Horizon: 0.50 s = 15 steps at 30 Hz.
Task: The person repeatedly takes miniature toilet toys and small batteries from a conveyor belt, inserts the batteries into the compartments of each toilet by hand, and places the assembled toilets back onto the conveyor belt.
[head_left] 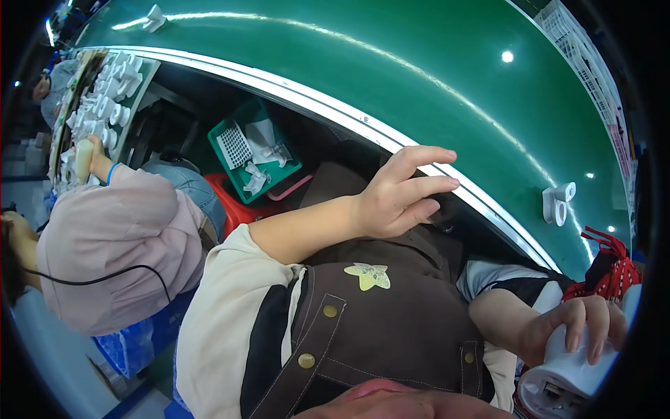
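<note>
One white plastic housing (572,370) sits in the right hand (583,325), whose fingers curl over its rounded side at the lower right; its open round end faces down and to the left, with a darker recess inside. The left hand (401,195) holds nothing visible, its fingers loosely spread and pointing right, in front of the pale metal edge (307,98) of the green worktop (391,42). Whether its fingertips touch that edge, I cannot tell.

On the worktop, a small white part (558,204) stands near the right end, and another white piece (153,19) lies well apart from it at the far left. A red dotted cloth (608,272) is bunched just above the right hand. The wearer has a dark brown apron (405,300) bearing a yellowish star patch (368,276).

Below the worktop's edge, a teal crate (225,164) holds a white perforated sheet (234,145) and crumpled clear bags (257,178). To the left, a co-worker in a pale pink top (118,251) grips a cream-coloured object (84,159) beside many white parts (108,91) set close together.
</note>
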Motion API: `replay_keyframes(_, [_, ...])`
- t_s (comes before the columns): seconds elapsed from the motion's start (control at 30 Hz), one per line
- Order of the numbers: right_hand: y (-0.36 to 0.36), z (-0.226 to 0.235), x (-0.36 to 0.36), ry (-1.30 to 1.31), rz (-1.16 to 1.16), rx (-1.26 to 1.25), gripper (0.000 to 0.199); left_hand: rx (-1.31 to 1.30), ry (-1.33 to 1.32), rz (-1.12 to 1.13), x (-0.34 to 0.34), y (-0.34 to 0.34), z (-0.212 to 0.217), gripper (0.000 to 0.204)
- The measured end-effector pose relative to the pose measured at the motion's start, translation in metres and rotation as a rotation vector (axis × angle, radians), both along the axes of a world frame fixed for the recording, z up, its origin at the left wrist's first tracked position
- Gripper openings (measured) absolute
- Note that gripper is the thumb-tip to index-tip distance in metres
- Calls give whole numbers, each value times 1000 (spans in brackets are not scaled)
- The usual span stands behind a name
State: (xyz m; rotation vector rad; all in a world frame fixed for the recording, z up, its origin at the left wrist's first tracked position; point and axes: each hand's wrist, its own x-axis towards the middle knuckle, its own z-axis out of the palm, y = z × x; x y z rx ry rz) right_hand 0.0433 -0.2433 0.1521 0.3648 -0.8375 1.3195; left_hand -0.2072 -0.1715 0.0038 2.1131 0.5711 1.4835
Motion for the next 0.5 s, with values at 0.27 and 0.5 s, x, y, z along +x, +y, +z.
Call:
replay_keyframes(0.27, [63,-33,-3,-420,-69,-261,82,-72,-16,98,-10,16,-5,31])
replay_keyframes(0.5, [183,-157,-39,-1325,-885,-371,86,-219,35,171,-23,16,-24,24])
